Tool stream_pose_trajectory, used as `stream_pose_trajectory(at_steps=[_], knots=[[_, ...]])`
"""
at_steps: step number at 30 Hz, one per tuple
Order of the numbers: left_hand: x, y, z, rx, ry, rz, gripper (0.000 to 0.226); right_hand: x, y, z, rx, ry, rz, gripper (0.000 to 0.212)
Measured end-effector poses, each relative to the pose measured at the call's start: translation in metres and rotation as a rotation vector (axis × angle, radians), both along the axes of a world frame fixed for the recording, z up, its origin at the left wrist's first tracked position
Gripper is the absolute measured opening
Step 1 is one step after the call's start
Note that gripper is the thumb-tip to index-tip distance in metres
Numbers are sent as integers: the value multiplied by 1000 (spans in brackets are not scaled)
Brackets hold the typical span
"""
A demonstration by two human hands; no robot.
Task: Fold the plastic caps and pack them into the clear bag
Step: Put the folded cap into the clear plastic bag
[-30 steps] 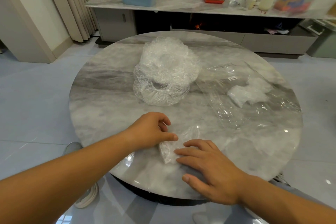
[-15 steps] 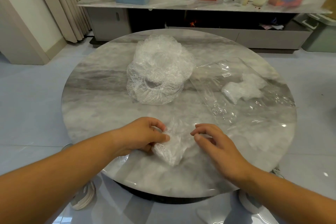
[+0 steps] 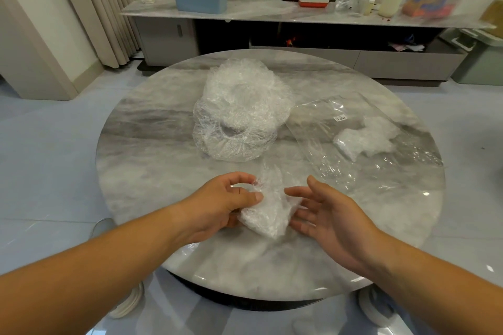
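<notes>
The folded plastic cap (image 3: 268, 209) is pinched between thumb and curled fingers of the left hand (image 3: 217, 204), at the near side of the marble table (image 3: 141, 160). Its long axis is run near-to-far (narrower end pointing away). The right hand (image 3: 326, 215) is held flat-fingered at its right side.

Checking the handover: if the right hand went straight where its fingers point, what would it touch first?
Probably the plastic cap pinched by the left hand: the right hand aims its open fingers leftward at it, nearly touching. Depth is unclear from one view.
</notes>
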State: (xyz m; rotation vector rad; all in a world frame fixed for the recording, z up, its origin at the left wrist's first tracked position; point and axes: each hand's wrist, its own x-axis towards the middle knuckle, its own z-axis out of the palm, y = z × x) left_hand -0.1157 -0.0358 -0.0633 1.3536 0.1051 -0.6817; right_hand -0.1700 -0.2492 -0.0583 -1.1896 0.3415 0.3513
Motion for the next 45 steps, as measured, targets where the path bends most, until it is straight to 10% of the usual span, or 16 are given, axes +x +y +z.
stream_pose_trajectory(at_steps=[23,33,40,45], knots=[[10,12,2,112,391,-126,19,-28,-1,-29,-1102,-1153,629,56],[-2,2,1,268,142,-154,39,-33,0,-33,-1329,-1113,843,75],[3,6,-1,172,-3,24,35,-35,-6,-23,-1012,-974,532,70],[2,0,1,149,-96,50,38,-22,7,-12,-644,-462,275,36]])
